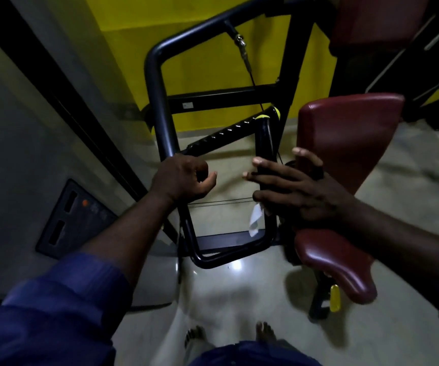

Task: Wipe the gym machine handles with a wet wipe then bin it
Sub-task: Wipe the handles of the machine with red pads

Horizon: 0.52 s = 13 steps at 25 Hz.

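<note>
The left hand (184, 178) was curled round the left bar (160, 101) of the black frame. The right hand (292, 191) lay straight-fingered across the right bar (266, 138), pressing the wipe (255, 220) against it. The wipe's white end hung just below the little finger.

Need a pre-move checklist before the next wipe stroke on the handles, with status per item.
1. Wet wipe in hand: ok, it hangs from under the right hand.
2. Wipe pressed on the right handle bar: cannot tell, the straight fingers lie across the bar and cover the contact.
3. Frame steadied: ok, the left hand grips the left handle bar.
4. Left handle bar wiped: cannot tell, no visible sign either way.
5. Bin located: not ok, no bin shows in the head view.
</note>
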### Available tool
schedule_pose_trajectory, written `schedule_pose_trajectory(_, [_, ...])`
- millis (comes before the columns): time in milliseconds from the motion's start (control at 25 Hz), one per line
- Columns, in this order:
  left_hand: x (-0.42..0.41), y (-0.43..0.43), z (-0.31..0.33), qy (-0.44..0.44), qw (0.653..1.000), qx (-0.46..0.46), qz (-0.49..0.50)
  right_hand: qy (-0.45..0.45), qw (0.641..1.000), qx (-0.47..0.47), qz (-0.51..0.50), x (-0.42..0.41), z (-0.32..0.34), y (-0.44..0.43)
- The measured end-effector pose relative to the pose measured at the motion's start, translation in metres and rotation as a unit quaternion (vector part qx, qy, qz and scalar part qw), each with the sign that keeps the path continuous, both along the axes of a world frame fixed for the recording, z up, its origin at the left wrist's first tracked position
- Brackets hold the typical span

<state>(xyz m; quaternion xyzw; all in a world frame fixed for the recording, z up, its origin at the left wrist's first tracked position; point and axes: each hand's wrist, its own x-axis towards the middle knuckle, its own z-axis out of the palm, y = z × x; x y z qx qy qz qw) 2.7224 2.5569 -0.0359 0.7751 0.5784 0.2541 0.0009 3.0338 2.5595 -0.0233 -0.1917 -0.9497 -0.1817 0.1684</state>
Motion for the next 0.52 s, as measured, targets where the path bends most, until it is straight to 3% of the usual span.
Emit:
schedule_pose_trajectory(240, [0.004,-0.002,-0.006,0.019,0.999,0.045,0.023,-0.018,0.995,-0.002,0.095,0.003,-0.012,-0.008])
schedule_pose_trajectory(400, [0.003,0.002,-0.013,0.025,0.994,0.097,0.035,0.047,0.998,-0.028,0.021,-0.008,0.002,0.016])
schedule_pose_trajectory(520, [0.002,0.0,-0.01,0.032,0.984,0.116,0.134,0.005,0.996,-0.061,0.064,-0.01,-0.019,-0.003])
